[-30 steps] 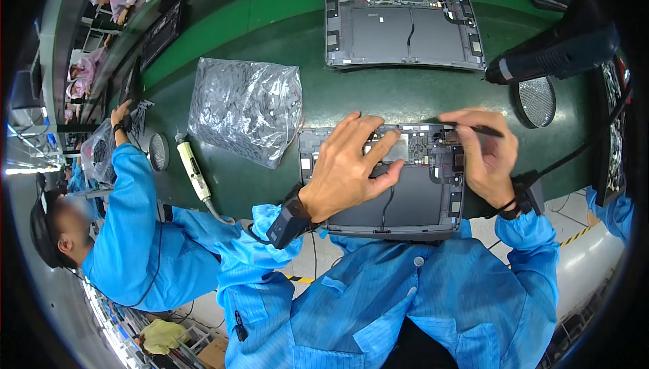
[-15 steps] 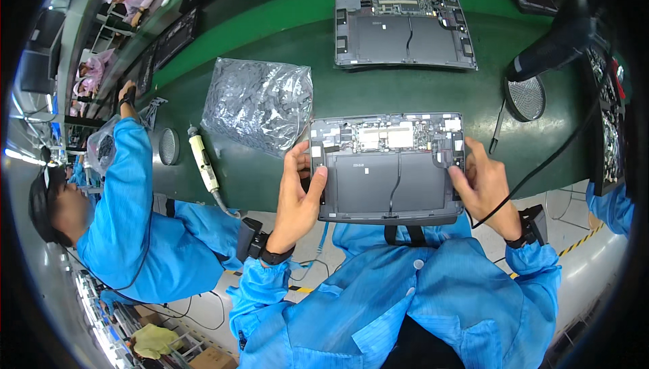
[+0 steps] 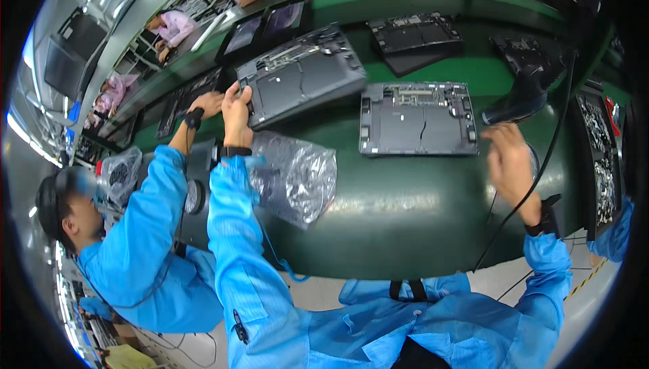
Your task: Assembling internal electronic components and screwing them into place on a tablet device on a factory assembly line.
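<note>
My left hand [image 3: 236, 115] grips the left end of an opened laptop base [image 3: 291, 88], dark grey with a bare circuit board along its far side. That base is raised and tilted at the back left, past a clear plastic bag [image 3: 297, 173] full of dark parts. My right hand [image 3: 508, 166] hovers beside the right edge of a second opened laptop base [image 3: 419, 122] lying on the green table. Its fingers are loosely bent and slightly apart, somewhat blurred, with nothing visible in them.
A black handheld tool [image 3: 517, 102] with a cable stands right of the second base. More laptop parts [image 3: 416, 34] lie at the back. A tray of small parts [image 3: 598, 159] is at the far right. A co-worker's arm [image 3: 152, 193] reaches over the table at left.
The laptop base both hands held in front of me is now at the back left in my left hand alone. My right hand has let go of it. The head view has shifted.
</note>
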{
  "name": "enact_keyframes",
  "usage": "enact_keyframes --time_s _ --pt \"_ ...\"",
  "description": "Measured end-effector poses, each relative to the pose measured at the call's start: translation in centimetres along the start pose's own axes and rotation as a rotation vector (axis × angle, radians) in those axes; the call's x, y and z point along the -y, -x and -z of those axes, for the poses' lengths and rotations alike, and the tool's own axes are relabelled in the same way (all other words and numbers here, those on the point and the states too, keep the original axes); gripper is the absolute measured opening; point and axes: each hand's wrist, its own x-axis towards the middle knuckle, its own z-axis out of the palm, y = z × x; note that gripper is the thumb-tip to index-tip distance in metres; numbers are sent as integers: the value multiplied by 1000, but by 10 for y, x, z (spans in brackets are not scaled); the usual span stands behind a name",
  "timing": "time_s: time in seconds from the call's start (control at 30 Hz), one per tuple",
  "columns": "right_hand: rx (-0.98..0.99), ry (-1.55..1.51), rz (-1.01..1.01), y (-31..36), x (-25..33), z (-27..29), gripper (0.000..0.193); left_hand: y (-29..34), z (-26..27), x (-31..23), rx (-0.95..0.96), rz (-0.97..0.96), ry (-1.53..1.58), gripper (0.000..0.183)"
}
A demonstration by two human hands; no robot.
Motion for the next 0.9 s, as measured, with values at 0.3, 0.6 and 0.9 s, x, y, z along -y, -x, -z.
enact_keyframes --time_s 0.3,0.6,0.9 --pt "-35 -300 -388 -121 -174 -9 22 -125 -3 86 158 185 -408 55" --pt "17 113 -434 -274 -309 -162 45 -58 -277 31 598 199 -562 56" --pt "-55 -85 -499 -275 -315 -174 36 -85 -325 79 474 333 -428 46"
